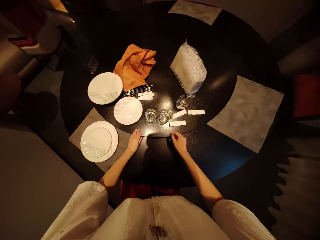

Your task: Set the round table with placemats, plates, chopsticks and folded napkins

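Note:
My left hand (135,140) lies flat with fingers together on the dark round table (220,156), touching the rim of the raised turntable (225,83). My right hand (179,142) curls its fingers on that same rim; whether it holds anything is hidden. Just beyond my hands on the turntable stand two small glass cups (150,115) (165,116), a third glass (183,101) lying tilted, and white paper-wrapped sticks (177,123). A small white plate (128,110) sits left of the cups.
A larger white plate (105,88), an orange cloth napkin (135,65), dark chopsticks (138,90) and a plastic-wrapped pack (189,67) are on the turntable. Stacked plates (99,141) rest on a grey placemat (93,116) at left. Other placemats (246,111) (195,10) lie around the table.

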The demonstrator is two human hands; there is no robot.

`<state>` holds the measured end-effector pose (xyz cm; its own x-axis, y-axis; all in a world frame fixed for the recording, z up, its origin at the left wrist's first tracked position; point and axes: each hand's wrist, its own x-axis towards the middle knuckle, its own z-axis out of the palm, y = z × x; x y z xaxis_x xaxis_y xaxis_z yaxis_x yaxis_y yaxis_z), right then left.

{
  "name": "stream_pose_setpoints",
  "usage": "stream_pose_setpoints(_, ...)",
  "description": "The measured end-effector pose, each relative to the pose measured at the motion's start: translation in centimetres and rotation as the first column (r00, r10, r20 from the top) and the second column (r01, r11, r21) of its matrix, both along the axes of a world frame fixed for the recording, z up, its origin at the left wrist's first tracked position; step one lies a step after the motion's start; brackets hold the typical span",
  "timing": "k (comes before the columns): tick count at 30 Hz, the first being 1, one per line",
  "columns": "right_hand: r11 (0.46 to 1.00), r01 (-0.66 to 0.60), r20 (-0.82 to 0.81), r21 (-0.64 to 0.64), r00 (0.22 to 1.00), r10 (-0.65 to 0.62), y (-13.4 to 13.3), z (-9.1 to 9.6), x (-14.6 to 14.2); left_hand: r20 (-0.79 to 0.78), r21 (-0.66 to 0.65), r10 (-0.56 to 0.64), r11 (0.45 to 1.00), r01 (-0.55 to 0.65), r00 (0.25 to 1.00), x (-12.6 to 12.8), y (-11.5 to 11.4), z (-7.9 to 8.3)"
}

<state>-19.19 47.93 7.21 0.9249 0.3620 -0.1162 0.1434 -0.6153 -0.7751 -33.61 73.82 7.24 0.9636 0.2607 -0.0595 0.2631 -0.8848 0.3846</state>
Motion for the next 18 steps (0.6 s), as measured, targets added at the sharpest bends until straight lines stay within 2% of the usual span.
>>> stream_pose_setpoints(5, 0.998, -0.015, -0.155, -0.056, 0.988, 0.006, -3.9, -2.6, -1.1, -0.010, -0.025, 0.018, 1.000, -0.018, 1.000, 0.6, -1.5, -0.3)
stream_pose_setpoints(8, 0.995, -0.083, -0.153, -0.062, 0.986, 0.072, -6.1, -2.8, -0.3, -0.001, -0.025, 0.056, 0.998, -0.056, 0.998, 0.9, -3.4, -0.6)
stream_pose_setpoints(11, 0.983, -0.176, -0.105, -0.056, 0.980, 0.170, -7.9, -1.9, 0.8, 0.001, 0.004, 0.070, 0.998, -0.070, 0.998, 1.6, -6.5, -0.9)
stream_pose_setpoints(14, 0.960, -0.253, -0.066, -0.121, 0.967, 0.246, -9.3, -0.4, 1.5, -0.038, 0.068, 0.080, 0.995, -0.078, 0.996, 3.0, -10.7, -1.1)
stream_pose_setpoints(18, 0.939, -0.318, 0.011, -0.134, 0.947, 0.322, -9.9, 1.3, 1.9, -0.082, 0.169, 0.100, 0.982, -0.085, 0.992, 5.5, -15.8, -0.9)
